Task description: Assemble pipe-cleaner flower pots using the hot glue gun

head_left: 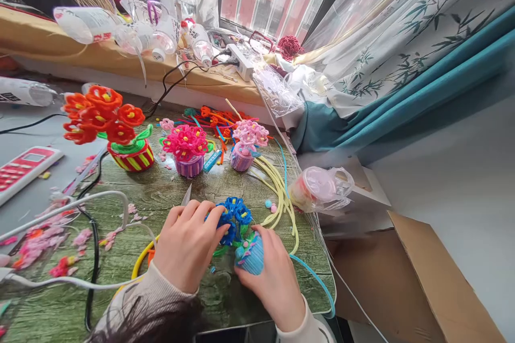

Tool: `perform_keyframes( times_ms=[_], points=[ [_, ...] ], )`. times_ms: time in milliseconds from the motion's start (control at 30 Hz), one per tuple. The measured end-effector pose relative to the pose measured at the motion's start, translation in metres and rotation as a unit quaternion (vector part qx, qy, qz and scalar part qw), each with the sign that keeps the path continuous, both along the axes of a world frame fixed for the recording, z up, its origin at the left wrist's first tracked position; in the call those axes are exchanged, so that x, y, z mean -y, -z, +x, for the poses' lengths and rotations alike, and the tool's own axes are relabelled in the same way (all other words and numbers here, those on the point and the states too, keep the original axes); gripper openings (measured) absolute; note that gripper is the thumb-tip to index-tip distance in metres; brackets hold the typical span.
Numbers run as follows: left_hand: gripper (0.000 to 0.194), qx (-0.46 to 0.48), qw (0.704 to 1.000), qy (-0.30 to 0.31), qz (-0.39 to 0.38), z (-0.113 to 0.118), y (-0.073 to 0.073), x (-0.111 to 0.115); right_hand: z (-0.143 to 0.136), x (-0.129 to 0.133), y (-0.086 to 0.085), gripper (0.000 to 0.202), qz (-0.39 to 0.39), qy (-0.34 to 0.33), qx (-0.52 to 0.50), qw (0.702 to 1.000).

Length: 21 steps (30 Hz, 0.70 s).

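My right hand (277,273) is wrapped round a small light-blue pot (253,258) with pink and blue pompoms on its side, tilted toward the left. Out of the pot come blue pipe-cleaner flowers (238,211) with yellow centres and green leaves. My left hand (189,241) has its fingers curled on the left side of these flowers, thumb and fingertips against a petal. Part of the bunch is hidden behind those fingers. Just beyond the left hand, a pointed metal blade tip (187,194) shows; the rest is covered.
Behind stand pots of red flowers (131,156), magenta flowers (187,142) and pink flowers (251,133). Yellow pipe cleaners (281,187) and a bagged plastic tub (317,187) lie right. Cables (94,257) and pink scraps (36,252) cover the left. A cardboard box (378,278) stands beyond the table's right edge.
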State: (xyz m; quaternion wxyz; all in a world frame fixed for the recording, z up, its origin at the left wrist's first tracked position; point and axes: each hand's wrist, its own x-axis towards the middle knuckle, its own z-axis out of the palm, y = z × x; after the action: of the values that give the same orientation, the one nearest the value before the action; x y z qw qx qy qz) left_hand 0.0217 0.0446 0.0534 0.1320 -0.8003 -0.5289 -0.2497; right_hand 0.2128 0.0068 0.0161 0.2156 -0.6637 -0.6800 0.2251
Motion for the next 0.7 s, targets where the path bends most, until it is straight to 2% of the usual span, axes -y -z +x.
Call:
perform_keyframes(
  times_ms=[167,233,333,400,500,600,700],
  points=[
    [0.017,0.132,0.990,-0.006,0.043,0.001,-0.005,0.016,-0.006,-0.001,0.009,0.058,0.073,0.052,-0.064,0.994],
    [0.028,0.176,0.983,-0.028,0.042,0.006,-0.003,0.023,-0.010,-0.004,0.016,0.065,0.112,0.085,-0.098,0.985],
    [0.052,0.184,0.981,-0.042,0.040,0.018,0.004,0.026,-0.021,-0.011,0.027,0.079,0.160,0.113,-0.158,0.968],
    [0.059,0.186,0.980,-0.047,0.057,0.027,0.008,0.022,-0.030,-0.018,0.033,0.083,0.188,0.132,-0.188,0.955],
    [0.051,0.183,0.976,-0.046,0.106,0.035,0.011,0.012,-0.042,-0.026,0.038,0.084,0.210,0.165,-0.206,0.941],
    [0.039,0.166,0.974,-0.015,0.156,0.038,0.008,0.005,-0.049,-0.028,0.044,0.086,0.227,0.184,-0.202,0.935],
    [0.032,0.154,0.974,0.012,0.168,0.040,0.002,0.002,-0.053,-0.029,0.052,0.081,0.251,0.198,-0.184,0.929]
  ],
)
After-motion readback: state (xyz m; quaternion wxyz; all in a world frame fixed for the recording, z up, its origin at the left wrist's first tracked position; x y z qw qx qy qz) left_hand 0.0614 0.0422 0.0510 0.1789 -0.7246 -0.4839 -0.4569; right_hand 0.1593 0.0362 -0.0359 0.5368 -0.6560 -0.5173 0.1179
